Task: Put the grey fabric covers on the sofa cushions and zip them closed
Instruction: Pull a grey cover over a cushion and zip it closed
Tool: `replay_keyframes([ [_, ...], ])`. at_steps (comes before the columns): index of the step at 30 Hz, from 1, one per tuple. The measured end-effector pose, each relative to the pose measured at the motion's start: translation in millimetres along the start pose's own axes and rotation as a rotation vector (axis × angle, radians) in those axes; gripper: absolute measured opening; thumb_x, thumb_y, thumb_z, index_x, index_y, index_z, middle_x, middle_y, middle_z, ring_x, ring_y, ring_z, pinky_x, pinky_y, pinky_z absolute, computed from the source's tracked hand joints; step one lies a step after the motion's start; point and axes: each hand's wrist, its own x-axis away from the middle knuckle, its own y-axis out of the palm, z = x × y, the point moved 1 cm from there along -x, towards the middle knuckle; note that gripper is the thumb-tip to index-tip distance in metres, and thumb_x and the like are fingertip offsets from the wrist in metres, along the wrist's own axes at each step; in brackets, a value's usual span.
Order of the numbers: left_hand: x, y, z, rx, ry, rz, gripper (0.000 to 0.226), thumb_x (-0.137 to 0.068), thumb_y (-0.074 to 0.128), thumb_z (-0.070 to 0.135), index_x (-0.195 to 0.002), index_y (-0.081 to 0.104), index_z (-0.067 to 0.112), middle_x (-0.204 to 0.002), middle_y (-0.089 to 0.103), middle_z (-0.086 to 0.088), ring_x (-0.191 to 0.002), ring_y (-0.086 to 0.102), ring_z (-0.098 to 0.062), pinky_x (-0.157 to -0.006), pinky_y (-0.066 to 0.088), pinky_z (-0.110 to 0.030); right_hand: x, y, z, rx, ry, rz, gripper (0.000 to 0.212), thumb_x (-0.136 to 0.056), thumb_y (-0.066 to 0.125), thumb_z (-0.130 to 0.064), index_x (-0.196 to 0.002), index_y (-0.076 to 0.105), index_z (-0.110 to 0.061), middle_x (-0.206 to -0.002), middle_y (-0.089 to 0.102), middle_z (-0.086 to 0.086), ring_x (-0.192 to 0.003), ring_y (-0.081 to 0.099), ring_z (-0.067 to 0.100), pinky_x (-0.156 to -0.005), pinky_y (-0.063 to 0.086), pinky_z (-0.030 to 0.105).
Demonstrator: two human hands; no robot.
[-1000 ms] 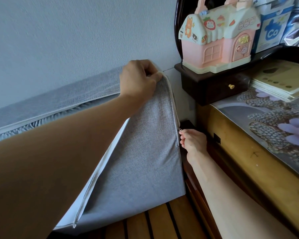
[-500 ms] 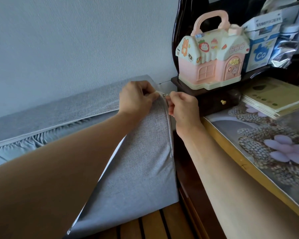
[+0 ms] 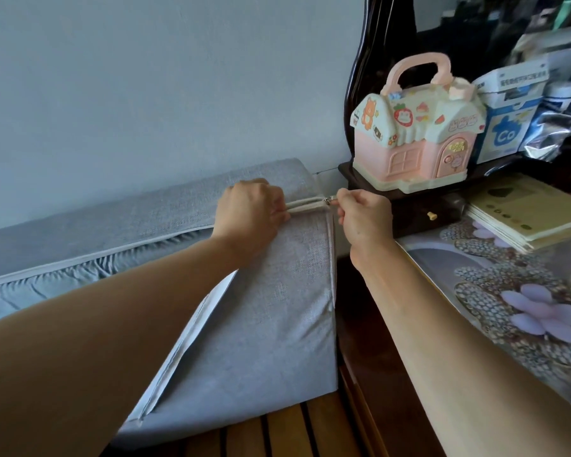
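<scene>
Along the left of the frame, a long cushion in a grey woven fabric cover (image 3: 165, 209) lies against the pale wall, its long seam gaping so that a band of wrinkled blue-grey inner lining (image 3: 47, 285) shows beneath the white-edged zip tape. Just right of centre, the cover's end panel slopes down to the wooden slatted seat (image 3: 277, 430) at the bottom of the frame.

At the cushion's upper corner, near the middle of the frame, the left hand (image 3: 251, 212) has its fingers curled in a pinching grip on the two pale zip edges, holding them together. Just to its right, touching the same seam, the right hand (image 3: 365, 214) pinches the small metal zip pull (image 3: 327, 201) between thumb and forefinger at the very corner of the cover.

Further right stands a dark wooden shelf with a small drawer (image 3: 426, 212), carrying a pink and cream plastic toy house with a handle (image 3: 419, 133) and a white and blue carton (image 3: 508, 120). Below these, at the right edge, a desk (image 3: 475, 278) under a floral beaded-pattern covering holds a stack of yellowish booklets (image 3: 528, 212).
</scene>
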Motion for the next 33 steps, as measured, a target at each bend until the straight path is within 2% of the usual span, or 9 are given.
replay_keyframes([
  [7, 11.6, 0.6, -7.8, 0.086, 0.021, 0.029, 0.01, -0.072, 0.075, 0.018, -0.078, 0.067, 0.013, -0.086, 0.06, -0.001, -0.077, 0.058, -0.025, -0.058, 0.039, -0.03, -5.4, 10.7, -12.7, 0.329, -0.156, -0.111, 0.031, -0.088, 0.058, -0.025, -0.057, 0.056, -0.024, -0.064, 0.06, -0.004, -0.069, 0.058, 0.02, -0.071, 0.048, 0.039],
  [11, 27.1, -7.8, -26.2, -0.054, 0.097, 0.052, 0.019, -0.068, 0.075, 0.018, -0.083, 0.064, 0.014, -0.091, 0.062, -0.001, -0.086, 0.058, -0.025, -0.055, 0.036, -0.029, -0.5, 12.7, -19.3, 0.467, -0.251, -0.15, 0.027, -0.09, 0.058, -0.025, -0.064, 0.057, -0.021, -0.067, 0.061, -0.003, -0.069, 0.058, 0.02, -0.069, 0.048, 0.035],
  [15, 19.8, -21.2, -33.3, -0.074, 0.062, 0.026, 0.005, -0.076, 0.065, 0.013, -0.075, 0.069, 0.01, -0.081, 0.063, -0.007, -0.073, 0.061, -0.033, -0.056, 0.038, -0.032, 14.2, 26.8, -30.1, 0.583, -0.299, -0.25, 0.021, -0.092, 0.059, -0.021, -0.074, 0.062, -0.011, -0.066, 0.056, -0.001, -0.067, 0.053, 0.019, -0.063, 0.041, 0.03],
  [18, 22.8, -21.3, -30.2, -0.088, 0.035, 0.03, 0.004, -0.078, 0.066, 0.015, -0.08, 0.068, 0.011, -0.086, 0.062, -0.007, -0.078, 0.059, -0.032, -0.055, 0.033, -0.03, 16.7, 26.5, -31.0, 0.577, -0.275, -0.188, 0.02, -0.093, 0.057, -0.022, -0.075, 0.061, -0.014, -0.066, 0.055, -0.003, -0.068, 0.053, 0.017, -0.062, 0.037, 0.026],
  [21, 40.4, -15.6, -35.6, -0.207, 0.167, -0.028, 0.026, -0.064, 0.075, 0.018, -0.086, 0.062, 0.016, -0.098, 0.059, -0.006, -0.089, 0.055, -0.029, -0.053, 0.029, -0.028, 19.5, 27.9, -27.5, 0.601, -0.263, -0.116, 0.021, -0.094, 0.053, -0.023, -0.075, 0.059, -0.015, -0.073, 0.059, 0.001, -0.072, 0.055, 0.019, -0.065, 0.04, 0.029],
  [24, 58.4, -22.6, -60.3, -0.364, 0.232, -0.081, 0.036, -0.055, 0.075, 0.008, -0.088, 0.064, 0.016, -0.109, 0.058, -0.013, -0.094, 0.056, -0.035, -0.053, 0.04, -0.033, 24.5, 32.9, -25.9, 0.596, -0.231, -0.037, 0.023, -0.094, 0.051, -0.02, -0.074, 0.057, -0.012, -0.073, 0.057, 0.003, -0.072, 0.051, 0.02, -0.062, 0.034, 0.028],
  [27, 82.6, -41.3, -102.3, -0.475, 0.202, -0.127, 0.024, -0.056, 0.074, 0.01, -0.078, 0.064, 0.012, -0.114, 0.057, -0.016, -0.093, 0.054, -0.037, -0.053, 0.045, -0.038, 27.5, 35.4, -25.4, 0.582, -0.205, 0.029, 0.024, -0.092, 0.05, -0.016, -0.07, 0.054, -0.01, -0.071, 0.052, 0.006, -0.071, 0.046, 0.021, -0.062, 0.029, 0.027],
  [30, 98.6, -64.4, -138.1, -0.485, 0.181, -0.117, 0.005, -0.065, 0.066, 0.012, -0.066, 0.061, 0.01, -0.099, 0.059, -0.013, -0.081, 0.056, -0.034, -0.042, 0.039, -0.031, 29.1, 38.2, -26.0, 0.606, -0.2, 0.047, 0.023, -0.093, 0.049, -0.014, -0.075, 0.06, -0.006, -0.074, 0.055, 0.008, -0.073, 0.048, 0.022, -0.061, 0.028, 0.025],
  [33, 94.1, -81.1, -151.6, -0.407, 0.138, -0.146, 0.004, -0.074, 0.065, 0.007, -0.072, 0.063, 0.009, -0.088, 0.059, -0.011, -0.075, 0.058, -0.033, -0.043, 0.04, -0.032, 33.9, 45.0, -29.2, 0.611, -0.182, 0.076, 0.022, -0.093, 0.048, -0.012, -0.074, 0.057, -0.006, -0.074, 0.054, 0.009, -0.073, 0.047, 0.022, -0.061, 0.025, 0.023],
])
